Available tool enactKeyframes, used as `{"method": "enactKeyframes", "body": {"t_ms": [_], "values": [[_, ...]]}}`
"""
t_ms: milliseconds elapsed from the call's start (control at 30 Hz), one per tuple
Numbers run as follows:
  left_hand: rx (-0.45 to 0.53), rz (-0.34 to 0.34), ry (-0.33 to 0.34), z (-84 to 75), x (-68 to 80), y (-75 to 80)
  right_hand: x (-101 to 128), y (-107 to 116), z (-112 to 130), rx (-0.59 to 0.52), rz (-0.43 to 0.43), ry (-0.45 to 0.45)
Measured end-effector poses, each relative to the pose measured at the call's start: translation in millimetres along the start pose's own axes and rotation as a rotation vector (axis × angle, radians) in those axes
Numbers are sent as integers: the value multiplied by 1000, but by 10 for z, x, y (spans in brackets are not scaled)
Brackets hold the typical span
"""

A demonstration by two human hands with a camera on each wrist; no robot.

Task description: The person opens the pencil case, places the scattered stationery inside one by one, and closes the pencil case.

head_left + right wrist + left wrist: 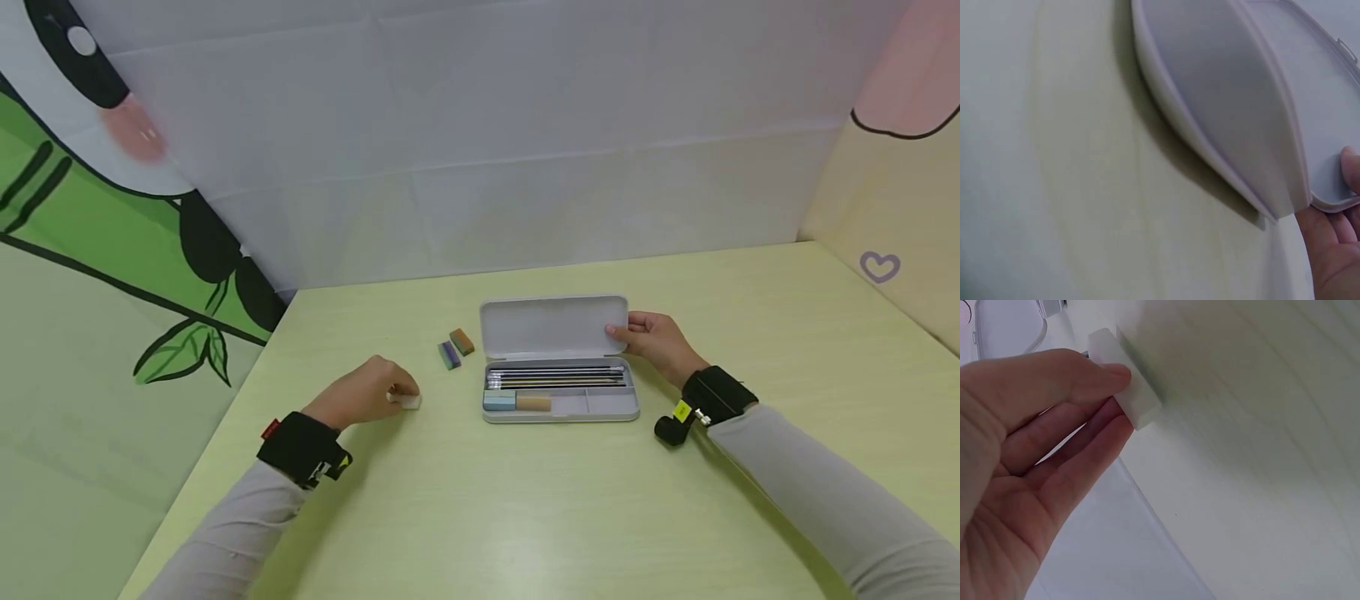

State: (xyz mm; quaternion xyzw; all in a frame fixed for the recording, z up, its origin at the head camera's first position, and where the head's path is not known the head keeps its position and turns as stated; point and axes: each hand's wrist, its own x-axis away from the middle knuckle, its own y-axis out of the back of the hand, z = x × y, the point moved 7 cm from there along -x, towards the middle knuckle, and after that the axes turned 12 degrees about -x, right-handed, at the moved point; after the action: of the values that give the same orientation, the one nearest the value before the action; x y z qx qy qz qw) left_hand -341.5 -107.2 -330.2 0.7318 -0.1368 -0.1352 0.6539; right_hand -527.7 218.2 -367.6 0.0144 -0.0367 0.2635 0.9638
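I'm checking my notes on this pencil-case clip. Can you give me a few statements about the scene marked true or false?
1. The left hand pinches a white eraser. True.
2. The pencil case is closed. False: its lid stands open.
3. The right hand holds the lid's edge. True.
4. Two erasers lie on the table left of the case. True.
5. The case holds no pencils. False: pencils lie inside.
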Motion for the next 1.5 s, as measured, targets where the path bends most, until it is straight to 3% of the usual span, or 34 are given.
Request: {"method": "enactKeyframes", "body": {"t_ms": [433,767,1100,1500], "values": [[2,10,-5,-27,-10,-12,4,-12,-4,45,-28,-43],[1,11,-4,-52,-53,-15,-17,3,-22,7,-11,-28],[-7,10,-12,-178,-219,14,-6,5,-21,-1,-18,-42],[-9,-18,-66,-411,-407,114,10,-6,3,-14,-14,-33]]}}
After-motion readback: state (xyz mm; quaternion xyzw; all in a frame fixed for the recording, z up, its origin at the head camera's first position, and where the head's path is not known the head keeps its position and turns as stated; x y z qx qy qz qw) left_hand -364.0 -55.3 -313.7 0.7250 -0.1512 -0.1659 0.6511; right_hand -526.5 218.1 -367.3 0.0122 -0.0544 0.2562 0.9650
